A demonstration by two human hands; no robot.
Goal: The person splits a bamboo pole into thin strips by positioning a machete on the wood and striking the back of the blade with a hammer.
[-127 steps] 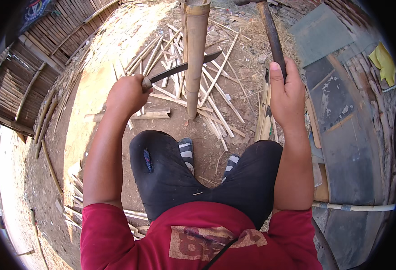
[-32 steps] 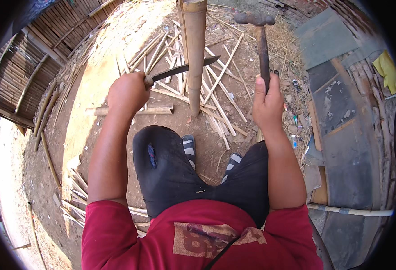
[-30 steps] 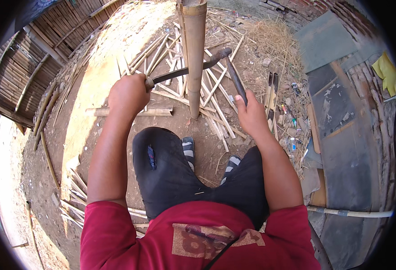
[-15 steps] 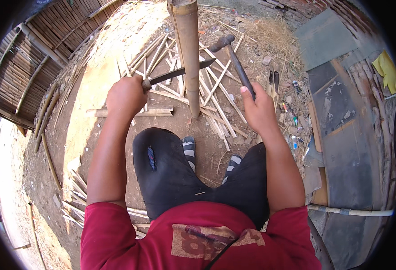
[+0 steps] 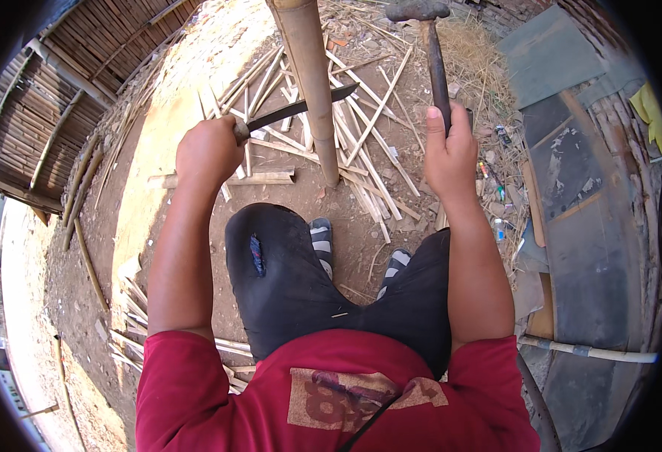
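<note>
My left hand is closed round the wooden handle of a long dark machete. Its blade crosses an upright bamboo pole, and the tip shows on the pole's right side. The middle of the blade is hidden by the pole; whether it sits in a split or behind I cannot tell. In my right hand is a hammer, gripped by its dark handle. The hammer head is up and to the right, apart from both blade and pole. The pole stands on the dirt, leaning slightly.
Split bamboo strips lie criss-crossed on the ground round the pole. A cut bamboo length rests left of its foot. Dark sheets line the right side, and a slatted bamboo wall stands at left. More strips lie by my left elbow.
My right hand has swung the hammer upward and to the right, away from the blade. The pole's upper part has tilted slightly left, while my left hand keeps the machete nearly in place.
</note>
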